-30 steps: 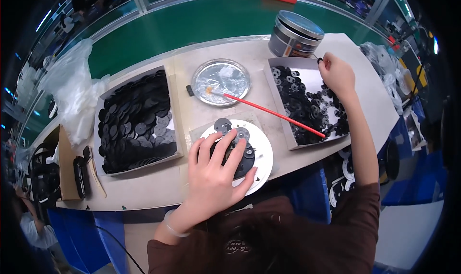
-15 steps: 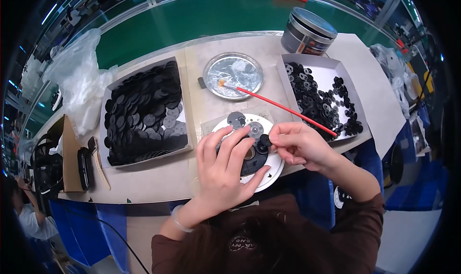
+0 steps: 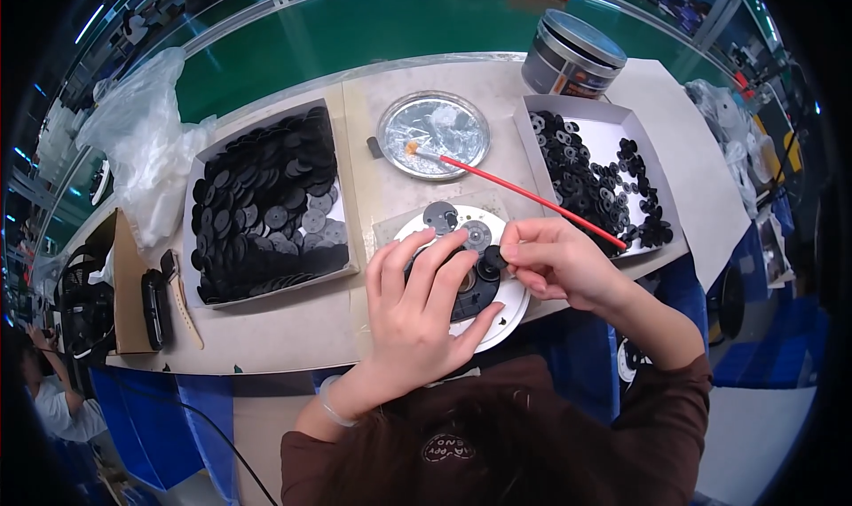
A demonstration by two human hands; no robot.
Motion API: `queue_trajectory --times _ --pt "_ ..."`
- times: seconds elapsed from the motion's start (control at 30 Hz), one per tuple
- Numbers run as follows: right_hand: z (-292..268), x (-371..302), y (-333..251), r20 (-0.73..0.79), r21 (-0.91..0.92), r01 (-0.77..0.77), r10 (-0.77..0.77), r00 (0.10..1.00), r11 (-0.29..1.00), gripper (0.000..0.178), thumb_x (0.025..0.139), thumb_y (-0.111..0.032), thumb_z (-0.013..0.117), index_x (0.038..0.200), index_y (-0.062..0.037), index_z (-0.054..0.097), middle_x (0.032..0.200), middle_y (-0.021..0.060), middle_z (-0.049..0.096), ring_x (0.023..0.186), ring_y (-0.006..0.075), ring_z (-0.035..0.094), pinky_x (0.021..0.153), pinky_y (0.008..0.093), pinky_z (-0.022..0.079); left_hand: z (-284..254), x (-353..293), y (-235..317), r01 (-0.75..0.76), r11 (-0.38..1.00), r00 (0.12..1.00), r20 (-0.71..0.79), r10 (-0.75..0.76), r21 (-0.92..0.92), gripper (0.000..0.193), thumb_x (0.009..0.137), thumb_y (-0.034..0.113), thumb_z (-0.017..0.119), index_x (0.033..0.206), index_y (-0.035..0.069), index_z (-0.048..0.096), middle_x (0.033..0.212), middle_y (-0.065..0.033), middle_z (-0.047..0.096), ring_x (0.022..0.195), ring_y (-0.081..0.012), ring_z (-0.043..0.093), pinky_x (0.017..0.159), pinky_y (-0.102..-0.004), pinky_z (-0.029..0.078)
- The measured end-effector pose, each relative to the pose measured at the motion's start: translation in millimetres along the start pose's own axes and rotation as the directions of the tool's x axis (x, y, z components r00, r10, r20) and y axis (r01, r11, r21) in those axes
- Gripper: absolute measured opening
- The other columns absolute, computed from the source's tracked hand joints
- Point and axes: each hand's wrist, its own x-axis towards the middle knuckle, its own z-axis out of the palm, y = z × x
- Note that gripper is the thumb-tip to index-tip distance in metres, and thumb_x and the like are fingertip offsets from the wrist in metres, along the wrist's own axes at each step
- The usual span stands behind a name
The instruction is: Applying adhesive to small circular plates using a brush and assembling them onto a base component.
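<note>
A black round gear housing lies on a white disc at the table's near edge. My left hand arches over the housing with its fingers spread, fingertips toward the far side and thumb at the near right; its palm hides part of the housing. At the housing's right side, my right hand pinches a small black gear between thumb and forefinger. Close to my left fingertips are a grey toothed wheel and a dark grey disc.
To the left stands a box of black gear discs, to the right a box of small black gears. A red-handled brush spans from a round metal lid to the right box. Behind is a tin; far left, a watch.
Both hands keep nearly the same place over the housing. The right fingers have shifted very slightly at the small gear. The whole view has moved a little.
</note>
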Motion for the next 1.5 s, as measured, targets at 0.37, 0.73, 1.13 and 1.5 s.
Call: queue_trajectory --times 0.37,0.73,1.13,1.5 --pt "10 -7 -8 -0.121 -0.396 0.033 -0.088 0.989 0.918 0.019 0.085 -0.013 0.056 0.070 -0.0045 0.049 0.057 -0.0039 0.047 0.044 0.0009 0.038 0.040 0.0166 0.027 1 1 1 -0.001 1.000 1.000 -0.001 0.001 -0.005 0.055 0.059 0.023 0.077 0.106 0.006 0.053 0.111 -0.0085 0.055 0.106 -0.0303 0.045 0.087 -0.0406 0.034" --pt "-91 -2 -43 -0.270 -0.963 -0.203 -0.653 0.707 0.178 0.017 0.078 -0.017 0.062 0.079 -0.0009 0.057 0.066 0.0052 0.056 0.060 0.0134 0.052 0.057 0.0258 0.041 -1 2 2 -0.050 0.998 0.998 0.029 0.049 0.023 0.031 0.059 0.020 0.075 0.086 0.010 0.065 0.111 -0.0078 0.057 0.105 -0.0290 0.045 0.087 -0.0397 0.033" --pt "-103 4 -37 -0.405 -0.901 -0.256 -0.468 0.785 0.350 0.019 0.070 -0.016 0.070 0.077 -0.0001 0.062 0.062 0.0064 0.059 0.055 0.0127 0.055 0.054 0.0258 0.043 1 2 0 -0.051 0.999 0.999 0.007 0.051 0.011 0.029 0.062 0.022 0.071 0.085 0.008 0.064 0.108 -0.0082 0.057 0.101 -0.0278 0.048 0.088 -0.0420 0.033" --pt "-98 -11 -37 -0.478 -0.744 -0.035 -0.495 0.725 0.667 0.020 0.083 -0.014 0.057 0.092 0.0026 0.064 0.073 0.0078 0.065 0.063 0.0095 0.062 0.051 0.0189 0.045 0 2 0 -0.048 0.999 0.999 0.016 0.048 0.014 0.030 0.058 0.019 0.075 0.084 0.010 0.064 0.108 -0.0078 0.058 0.101 -0.0290 0.047 0.085 -0.0389 0.035"
